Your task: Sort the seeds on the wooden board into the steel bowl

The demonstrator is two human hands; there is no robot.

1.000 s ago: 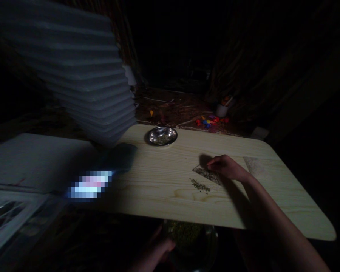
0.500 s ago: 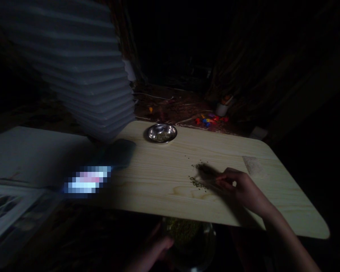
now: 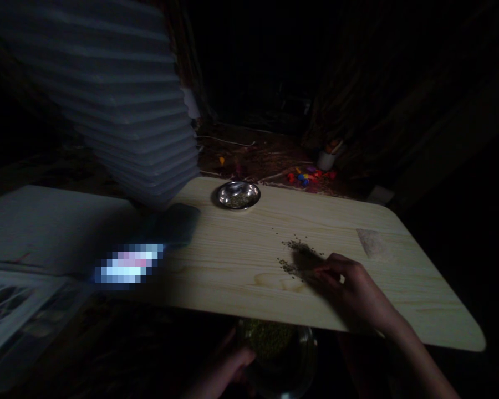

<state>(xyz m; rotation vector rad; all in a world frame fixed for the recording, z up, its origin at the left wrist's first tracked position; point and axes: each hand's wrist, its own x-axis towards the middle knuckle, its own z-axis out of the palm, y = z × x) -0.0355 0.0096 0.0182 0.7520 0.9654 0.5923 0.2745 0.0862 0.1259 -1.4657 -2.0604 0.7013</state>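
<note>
Small dark-green grains [image 3: 289, 267] lie in two loose patches on the wooden table. My right hand [image 3: 353, 282] is pinched closed just right of them, low over the tabletop. Something thin and pale seems to reach from its fingertips towards the nearer patch, too dim to name. Below the table's front edge, my left hand [image 3: 233, 366] grips the left side of a round bowl [image 3: 307, 354], thumb over its rim. Many green grains [image 3: 270, 337] show inside that bowl. Farther back stands a shiny metal bowl [image 3: 238, 195] with some grains in it.
A pale rectangular patch [image 3: 374, 245] lies on the table [image 3: 241, 249] at right. A lit, blurred screen [image 3: 128, 266] and a dark flat object [image 3: 178, 221] are at left, beneath a large pleated shade [image 3: 125, 111]. Colourful small pieces [image 3: 310, 177] and a cup [image 3: 325, 160] lie beyond.
My right hand has shifted slightly down and left, its fingertips now nearer the closer patch of grains. My left hand and its bowl look unmoved.
</note>
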